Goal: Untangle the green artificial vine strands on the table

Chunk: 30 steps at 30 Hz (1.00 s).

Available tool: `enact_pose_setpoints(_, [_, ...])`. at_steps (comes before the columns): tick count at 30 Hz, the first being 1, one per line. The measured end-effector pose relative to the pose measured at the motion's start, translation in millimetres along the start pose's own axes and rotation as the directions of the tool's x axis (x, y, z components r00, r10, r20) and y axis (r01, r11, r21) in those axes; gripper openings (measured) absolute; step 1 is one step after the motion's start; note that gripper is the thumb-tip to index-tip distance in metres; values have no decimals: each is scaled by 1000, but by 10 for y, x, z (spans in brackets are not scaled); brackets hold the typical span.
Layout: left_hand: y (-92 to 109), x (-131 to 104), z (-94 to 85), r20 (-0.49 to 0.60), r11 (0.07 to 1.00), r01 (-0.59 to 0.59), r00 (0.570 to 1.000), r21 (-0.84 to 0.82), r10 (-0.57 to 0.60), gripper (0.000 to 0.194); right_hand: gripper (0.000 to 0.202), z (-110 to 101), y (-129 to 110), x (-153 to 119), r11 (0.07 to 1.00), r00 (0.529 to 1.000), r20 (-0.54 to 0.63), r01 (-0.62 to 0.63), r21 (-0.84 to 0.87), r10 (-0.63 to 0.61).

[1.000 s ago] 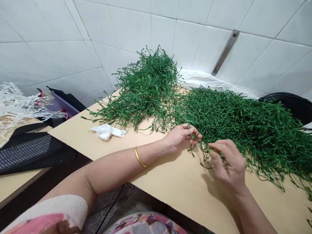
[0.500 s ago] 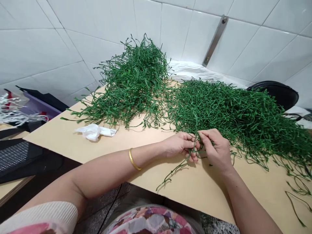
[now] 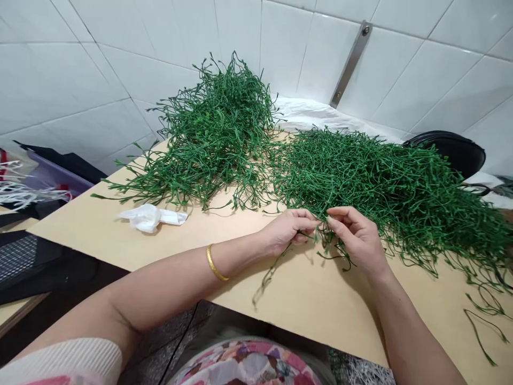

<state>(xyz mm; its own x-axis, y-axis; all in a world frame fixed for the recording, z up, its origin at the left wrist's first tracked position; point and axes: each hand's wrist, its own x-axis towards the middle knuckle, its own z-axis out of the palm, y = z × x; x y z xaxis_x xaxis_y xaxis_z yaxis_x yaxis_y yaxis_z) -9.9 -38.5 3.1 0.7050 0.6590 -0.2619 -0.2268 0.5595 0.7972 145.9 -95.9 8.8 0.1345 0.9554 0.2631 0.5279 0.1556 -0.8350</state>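
Observation:
My left hand and my right hand meet fingertip to fingertip above the front part of the board. Pinched in my left fingers is a thin green artificial stem, its end trailing down to the left. My right thumb and forefinger close on green stems too, and a few curly ends hang below them. Where exactly the strands join is hidden by the fingers. Just behind both hands lies a big heap of green artificial stems. A second, taller heap of the stems stands further back on the left.
A crumpled white tissue lies on the tan board, left of my hands. Loose stems are at the right. A black rounded object stands behind the heap. White strands sit far left. A tiled wall rises behind.
My fingertips have come closer together and pinch at a new spot. The strand that stood upright between them is now lower, and more curly ends hang under my right hand.

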Motion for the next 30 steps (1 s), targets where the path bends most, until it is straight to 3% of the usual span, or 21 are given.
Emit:
enact_pose_setpoints(3, [6, -6, 13, -116, 993, -99, 988, 61, 106, 23, 16, -5, 1, 3, 970, 986, -10, 162, -181, -167])
enact_pose_setpoints(7, [-10, 4, 15, -226, 953, -256, 930, 162, 289, 32, 15, 12, -6, 4, 872, 927, -65, 321, -369, -369])
enact_pose_setpoints(12, [-4, 12, -11, -122, 822, -408, 864, 397, 488, 12, 16, 30, 12, 2, 824, 888, -103, 365, -434, -448])
enact_pose_setpoints(14, [6, 8, -12, -81, 811, -386, 882, 441, 464, 6, 17, 32, 10, -6, 838, 893, -98, 368, -403, -440])
enact_pose_setpoints(18, [36, -4, -7, -69, 880, -264, 946, 394, 315, 11, 22, 44, -24, -34, 823, 873, -62, 429, -371, -483])
enact_pose_setpoints(22, [54, 13, -41, -39, 941, -181, 979, 287, 200, 17, 33, 83, -63, -54, 642, 771, 96, 586, -494, -629])
enact_pose_setpoints(25, [59, 28, -63, -8, 953, -154, 987, 260, 161, 16, 33, 101, -73, -57, 484, 710, 192, 627, -610, -677])
enact_pose_setpoints(28, [59, 28, -64, -14, 943, -164, 984, 289, 175, 15, 29, 90, -68, -56, 381, 678, 206, 609, -696, -706])
enact_pose_setpoints(30, [51, 25, -59, -35, 929, -188, 977, 318, 210, 12, 26, 76, -66, -58, 356, 680, 198, 582, -731, -706])
